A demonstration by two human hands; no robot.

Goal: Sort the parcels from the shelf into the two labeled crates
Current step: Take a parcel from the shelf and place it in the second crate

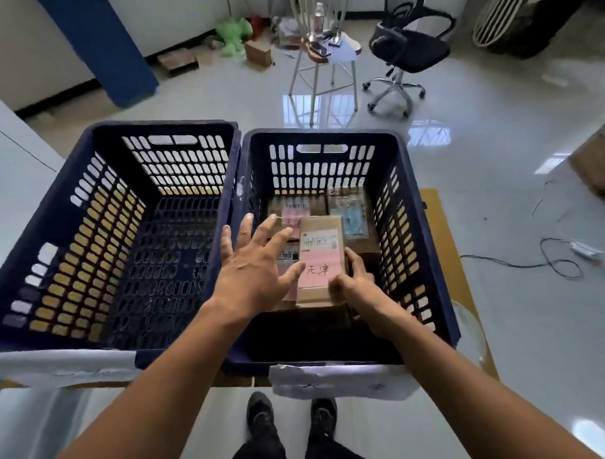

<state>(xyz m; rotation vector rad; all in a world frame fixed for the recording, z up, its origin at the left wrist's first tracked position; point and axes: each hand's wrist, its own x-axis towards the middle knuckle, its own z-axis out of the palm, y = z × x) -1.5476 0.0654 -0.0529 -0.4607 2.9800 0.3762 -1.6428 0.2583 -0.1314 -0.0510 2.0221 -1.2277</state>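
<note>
Brown cardboard parcel (320,259) with a pink handwritten label sits low inside the right crate (427,204), on top of other parcels (295,209), its long axis running near to far. I see my right hand (356,282) wrapped round its near right corner, fingers curled on the edge, so that hand has it. My left hand (252,262) is spread wide and flat just left of it, thumb touching the label, gripping nothing. I judge letting go falls to the right hand. The left crate (98,216) looks empty.
</note>
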